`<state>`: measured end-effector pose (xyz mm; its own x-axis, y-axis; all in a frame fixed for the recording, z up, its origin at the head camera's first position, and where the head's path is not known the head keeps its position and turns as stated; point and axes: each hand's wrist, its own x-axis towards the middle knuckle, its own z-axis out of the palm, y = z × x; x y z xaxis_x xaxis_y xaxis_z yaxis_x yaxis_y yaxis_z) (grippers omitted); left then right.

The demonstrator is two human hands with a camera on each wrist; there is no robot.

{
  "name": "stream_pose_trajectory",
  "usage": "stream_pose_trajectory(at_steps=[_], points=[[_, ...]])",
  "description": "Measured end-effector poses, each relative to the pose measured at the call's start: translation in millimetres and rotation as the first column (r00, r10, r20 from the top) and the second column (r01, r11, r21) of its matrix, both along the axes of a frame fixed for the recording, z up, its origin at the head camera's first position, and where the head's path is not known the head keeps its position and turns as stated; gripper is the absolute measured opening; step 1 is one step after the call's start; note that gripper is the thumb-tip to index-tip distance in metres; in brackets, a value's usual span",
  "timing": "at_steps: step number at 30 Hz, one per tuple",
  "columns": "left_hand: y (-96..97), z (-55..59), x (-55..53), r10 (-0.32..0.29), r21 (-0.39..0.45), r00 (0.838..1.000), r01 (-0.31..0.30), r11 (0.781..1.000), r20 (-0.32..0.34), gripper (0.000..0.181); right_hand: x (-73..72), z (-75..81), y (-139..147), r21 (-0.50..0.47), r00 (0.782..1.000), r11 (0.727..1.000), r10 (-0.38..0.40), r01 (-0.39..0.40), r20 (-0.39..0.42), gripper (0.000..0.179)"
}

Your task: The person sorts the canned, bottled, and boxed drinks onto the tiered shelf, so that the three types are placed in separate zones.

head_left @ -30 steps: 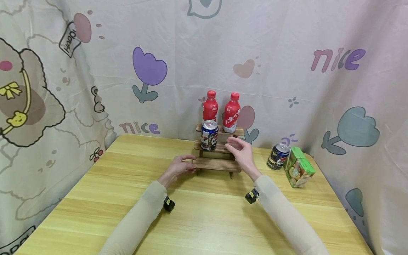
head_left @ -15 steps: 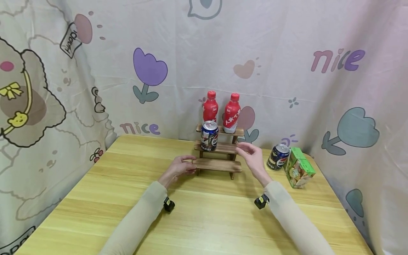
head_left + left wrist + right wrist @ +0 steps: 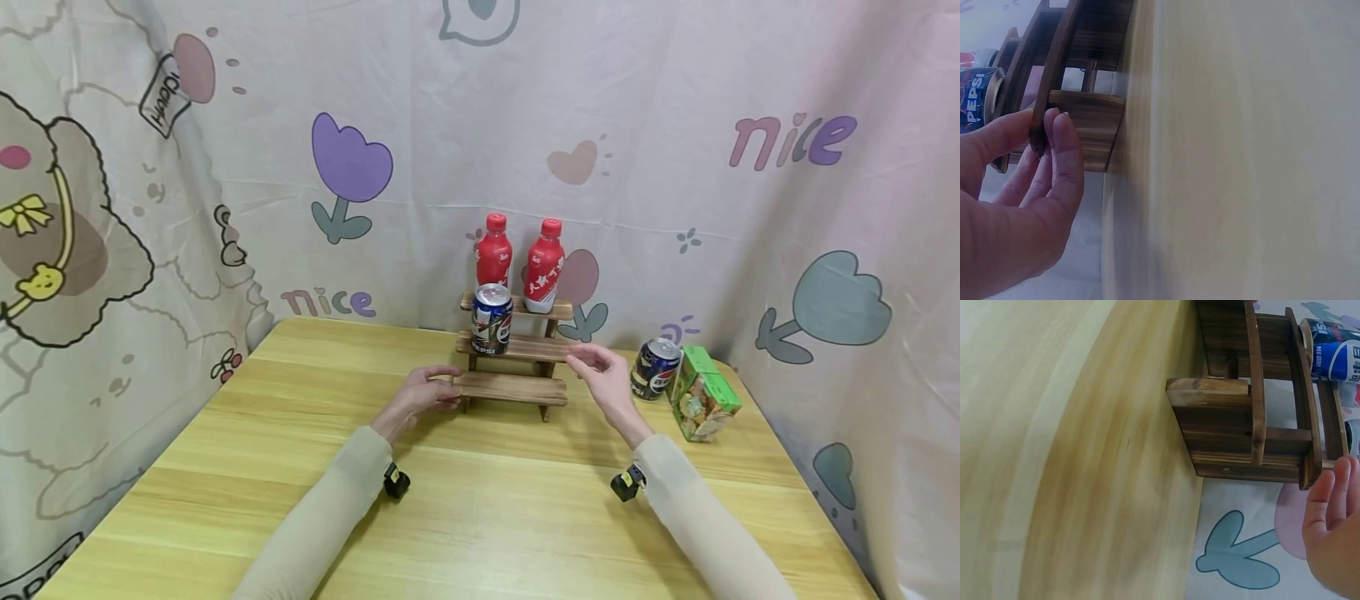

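Between the two hands in the head view stands a three-tier wooden step rack (image 3: 517, 387) on the wood-grain tabletop (image 3: 480, 525). The left hand (image 3: 420, 392) pinches the end of the rack's lowest board. The right hand (image 3: 603, 379) is near the opposite end of the middle board, its fingers loosely bent with nothing in their hold; whether a fingertip meets the wood cannot be told. Between the hands and a little above them, a dark blue Pepsi can (image 3: 492, 321) stands upright at the left-hand side of the middle tier. Farther from the hands, on the top tier, are two red-labelled bottles with red caps: the left bottle (image 3: 494, 252), partly behind the can, and the right bottle (image 3: 545, 267). Just beyond the right hand, on its outer side, a second Pepsi can (image 3: 656, 368) stands beside a green-topped carton (image 3: 702, 396). A printed cloth (image 3: 480, 125) hangs beyond both hands.

In the left wrist view, the left thumb lies on one face of the lowest board and the fingers on the other, with the can on the middle tier past the thumb.

In the right wrist view, the right hand's visible fingers are nearly straight beside the middle board's end; the thumb is out of sight.
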<state>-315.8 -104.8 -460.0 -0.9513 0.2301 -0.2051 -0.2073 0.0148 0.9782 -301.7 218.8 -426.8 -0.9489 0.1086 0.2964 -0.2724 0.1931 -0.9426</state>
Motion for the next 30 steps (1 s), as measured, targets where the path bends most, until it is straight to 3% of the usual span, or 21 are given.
stream_pose_trajectory(at_steps=[6, 12, 23, 27, 30], points=[[0.4, 1.1, 0.6, 0.007, -0.002, 1.0, -0.007, 1.0, 0.004, 0.045, 1.5, -1.9, 7.8, 0.039, 0.998, 0.998, -0.059, 0.059, 0.0, 0.031], [1.0, 0.1, 0.3, 0.009, 0.004, 1.0, -0.009, 1.0, 0.013, 0.045, 2.9, -6.2, 21.7, 0.087, 0.98, 0.976, -0.198, 0.198, -0.008, 0.029], [0.8, -1.1, -0.7, 0.024, 0.015, 1.0, -0.024, 1.0, 0.018, 0.043, 6.1, -11.4, 48.2, -0.026, 0.945, 0.944, -0.328, 0.328, 0.002, 0.036], [1.2, -1.1, -0.6, 0.019, 0.012, 1.0, -0.019, 1.0, 0.004, 0.043, 9.3, -7.8, 58.3, -0.034, 0.923, 0.922, -0.385, 0.385, 0.0, 0.04], [1.0, -1.2, 0.1, 0.016, 0.005, 1.0, -0.016, 1.0, -0.001, 0.042, 11.2, -5.3, 64.9, -0.032, 0.892, 0.892, -0.452, 0.451, -0.002, 0.043]])
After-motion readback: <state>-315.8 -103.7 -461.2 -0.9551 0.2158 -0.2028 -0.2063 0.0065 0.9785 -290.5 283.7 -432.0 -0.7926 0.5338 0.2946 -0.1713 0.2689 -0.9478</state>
